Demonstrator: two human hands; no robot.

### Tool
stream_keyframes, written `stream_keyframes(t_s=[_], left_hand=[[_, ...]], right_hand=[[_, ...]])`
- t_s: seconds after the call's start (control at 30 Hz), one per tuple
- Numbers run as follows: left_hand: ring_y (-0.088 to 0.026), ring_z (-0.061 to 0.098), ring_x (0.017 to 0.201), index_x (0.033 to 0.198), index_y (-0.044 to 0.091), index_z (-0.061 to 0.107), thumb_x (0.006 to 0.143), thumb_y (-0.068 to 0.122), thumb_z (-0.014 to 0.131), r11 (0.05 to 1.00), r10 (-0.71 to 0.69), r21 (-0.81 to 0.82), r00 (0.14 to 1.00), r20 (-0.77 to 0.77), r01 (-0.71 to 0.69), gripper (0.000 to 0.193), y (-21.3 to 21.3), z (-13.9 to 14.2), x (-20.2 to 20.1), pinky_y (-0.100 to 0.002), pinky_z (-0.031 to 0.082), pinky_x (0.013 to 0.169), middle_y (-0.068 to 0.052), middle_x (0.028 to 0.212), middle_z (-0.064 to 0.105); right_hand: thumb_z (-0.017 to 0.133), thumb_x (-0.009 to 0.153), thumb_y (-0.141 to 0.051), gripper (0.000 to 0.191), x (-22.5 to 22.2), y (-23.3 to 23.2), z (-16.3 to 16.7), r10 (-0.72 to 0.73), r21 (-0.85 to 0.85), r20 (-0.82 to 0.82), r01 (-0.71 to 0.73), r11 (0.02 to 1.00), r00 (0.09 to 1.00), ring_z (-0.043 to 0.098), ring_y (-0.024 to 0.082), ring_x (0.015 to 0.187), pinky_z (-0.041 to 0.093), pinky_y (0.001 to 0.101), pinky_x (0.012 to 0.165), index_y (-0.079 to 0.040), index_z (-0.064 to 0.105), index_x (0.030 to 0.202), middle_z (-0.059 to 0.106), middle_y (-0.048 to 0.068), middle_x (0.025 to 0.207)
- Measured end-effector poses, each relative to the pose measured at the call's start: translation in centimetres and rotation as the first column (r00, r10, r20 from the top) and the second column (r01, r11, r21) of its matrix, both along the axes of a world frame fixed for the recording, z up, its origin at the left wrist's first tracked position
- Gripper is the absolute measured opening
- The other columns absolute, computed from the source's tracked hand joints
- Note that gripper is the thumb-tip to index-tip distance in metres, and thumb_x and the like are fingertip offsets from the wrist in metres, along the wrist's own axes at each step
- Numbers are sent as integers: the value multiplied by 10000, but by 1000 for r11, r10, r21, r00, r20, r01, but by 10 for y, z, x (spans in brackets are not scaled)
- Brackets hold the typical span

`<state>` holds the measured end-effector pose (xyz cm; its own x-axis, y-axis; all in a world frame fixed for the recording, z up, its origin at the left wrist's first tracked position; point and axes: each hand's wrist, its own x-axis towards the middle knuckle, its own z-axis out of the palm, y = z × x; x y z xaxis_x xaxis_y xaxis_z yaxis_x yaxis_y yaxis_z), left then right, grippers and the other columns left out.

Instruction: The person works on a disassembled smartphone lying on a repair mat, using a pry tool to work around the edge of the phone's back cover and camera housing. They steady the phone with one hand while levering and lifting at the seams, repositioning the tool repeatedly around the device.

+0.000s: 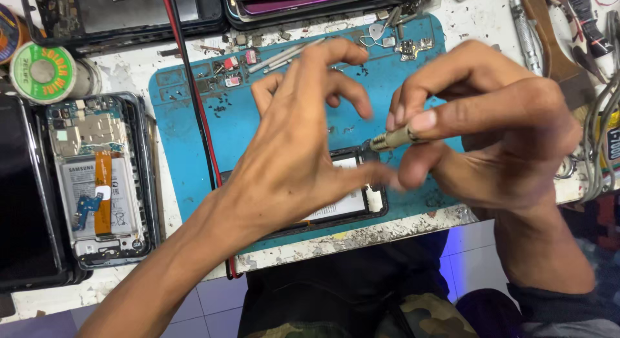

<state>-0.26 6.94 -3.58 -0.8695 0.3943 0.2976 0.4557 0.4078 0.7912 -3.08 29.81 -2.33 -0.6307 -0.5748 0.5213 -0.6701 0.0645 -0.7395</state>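
My left hand [303, 144] hovers with fingers spread over an opened phone [358, 199] that lies on a blue work mat [187, 157]; its thumb reaches down to the phone's right edge. My right hand [491, 128] pinches a thin metal screwdriver [392, 139] between thumb and fingers, its tip pointing left toward the phone's upper right corner. Most of the phone is hidden under my left hand.
Another opened phone [97, 183] with its battery showing lies at left beside a dark screen panel [22, 202]. A solder spool [42, 73] sits at far left. Red and black wires [194, 92] cross the mat. Small parts and tweezers [284, 53] lie at the mat's top. Cables [600, 137] hang at right.
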Motion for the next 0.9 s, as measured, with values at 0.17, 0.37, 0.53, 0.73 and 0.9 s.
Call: stream_keyframes(t_s=[0.17,0.37,0.53,0.73,0.9], left_hand=[[-339,505,1062,1548,-63,178,559,575,985,901,-201,-353,964,176,252,1427,1,0,16,-479,360,865,-190,1133,499],[-332,512,998,1568,-26,161,580,331,958,908,-226,-319,959,171,271,1319,-2,-4,19,-452,377,839,-169,1090,476],[-333,509,996,1573,-17,135,609,267,953,927,-218,-258,951,219,272,1296,0,-1,17,-456,393,889,-176,1064,482],[-338,509,983,1550,-11,148,637,230,945,946,-222,-183,946,235,267,1236,1,2,18,-455,402,887,-196,1117,501],[-345,512,996,1526,-18,182,648,213,941,960,-163,-199,970,182,199,1183,4,-1,19,-459,400,863,-199,1089,509]], right_hand=[[616,857,105,257,0,2,-1,-7,4,187,7,1000,982,712,274,1012,656,330,796,21,493,1066,669,283,1102],[691,937,52,246,0,7,-9,53,-130,246,-22,991,968,722,227,1038,656,265,767,-15,511,1091,597,207,1111],[667,920,52,218,1,15,-12,-48,-33,248,58,998,968,771,239,964,638,255,721,23,546,1100,689,219,1093],[700,921,10,262,-2,14,-5,-73,-54,114,79,995,991,735,241,967,679,289,805,26,505,1095,647,210,1046],[706,891,-9,291,-2,11,-1,-72,-4,47,72,997,996,712,299,1011,660,350,852,61,496,1081,635,256,1062]])
